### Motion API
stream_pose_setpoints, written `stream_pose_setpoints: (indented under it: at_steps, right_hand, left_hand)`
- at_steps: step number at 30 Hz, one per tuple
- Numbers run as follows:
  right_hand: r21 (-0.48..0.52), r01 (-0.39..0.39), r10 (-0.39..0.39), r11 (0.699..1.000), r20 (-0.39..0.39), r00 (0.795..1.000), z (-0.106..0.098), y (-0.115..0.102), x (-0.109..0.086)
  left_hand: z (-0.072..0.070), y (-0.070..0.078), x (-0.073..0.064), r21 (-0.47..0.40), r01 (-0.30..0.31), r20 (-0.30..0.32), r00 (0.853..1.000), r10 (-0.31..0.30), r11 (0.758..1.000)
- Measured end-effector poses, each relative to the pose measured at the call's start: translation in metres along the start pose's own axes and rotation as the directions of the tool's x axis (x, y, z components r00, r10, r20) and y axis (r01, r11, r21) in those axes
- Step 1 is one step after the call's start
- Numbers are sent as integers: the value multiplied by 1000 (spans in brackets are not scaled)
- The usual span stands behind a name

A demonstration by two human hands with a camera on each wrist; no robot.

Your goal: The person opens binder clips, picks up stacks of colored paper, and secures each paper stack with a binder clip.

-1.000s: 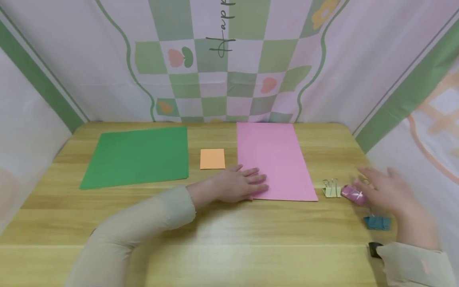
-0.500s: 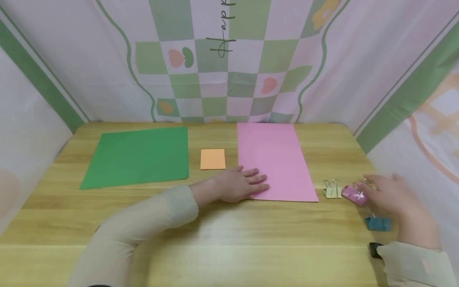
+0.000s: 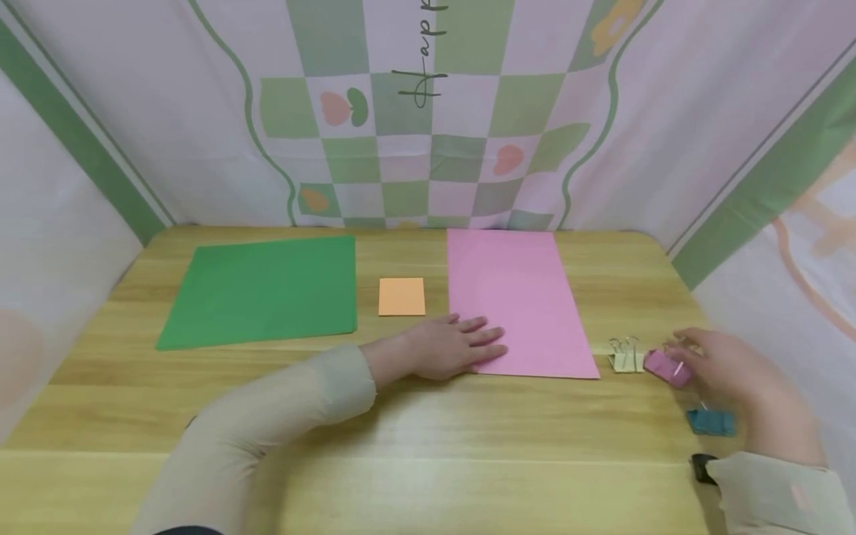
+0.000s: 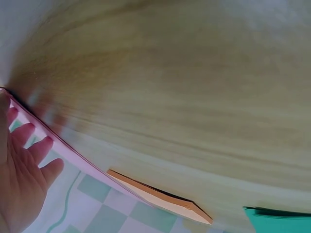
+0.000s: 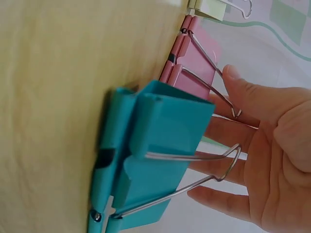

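My left hand lies flat with spread fingers on the near left corner of a pink sheet of paper. At the table's right, the thumb and forefinger of my right hand pinch the wire handles of a pink binder clip. In the right wrist view the thumb presses one handle of this pink clip, and the fingers lie partly hidden behind. Closer to that camera stands a teal binder clip, its handles in front of the other fingers. A pale yellow binder clip sits left of the pink one.
Green paper lies at the table's left. Between it and the pink sheet is a square orange sticky-note pad. A black object, perhaps another clip, is partly covered by the right sleeve. A patterned curtain hangs along the table's back edge.
The right hand has come down slightly and its thumb and forefinger have closed on the pink clip's handles. The left hand stays on the pink paper. The head view has shifted slightly.
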State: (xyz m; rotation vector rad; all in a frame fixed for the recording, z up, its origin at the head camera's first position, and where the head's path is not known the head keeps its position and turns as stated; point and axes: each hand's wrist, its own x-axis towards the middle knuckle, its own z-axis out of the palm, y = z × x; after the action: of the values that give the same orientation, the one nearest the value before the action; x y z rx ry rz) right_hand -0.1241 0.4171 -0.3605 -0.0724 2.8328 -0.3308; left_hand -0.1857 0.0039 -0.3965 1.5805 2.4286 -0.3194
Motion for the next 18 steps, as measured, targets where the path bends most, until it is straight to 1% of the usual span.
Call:
stream_pose_setpoints:
  at_steps: [5,13,18]
  right_hand:
    - [23,3,-3,1000,12,1000,-2,-2,-1]
    - [18,33,-33,999,-1,999,-5,-6,-5]
    - [-6,57,-57,998,-37,998,-5,-8,-7]
  left_hand:
    - [1,0,1,-13,-3,2,1000,3,1000]
    - [4,0,1,-33,-5,-4,1000,5,999]
    - [6,-1,1,-32,-12,-6,1000,12,999]
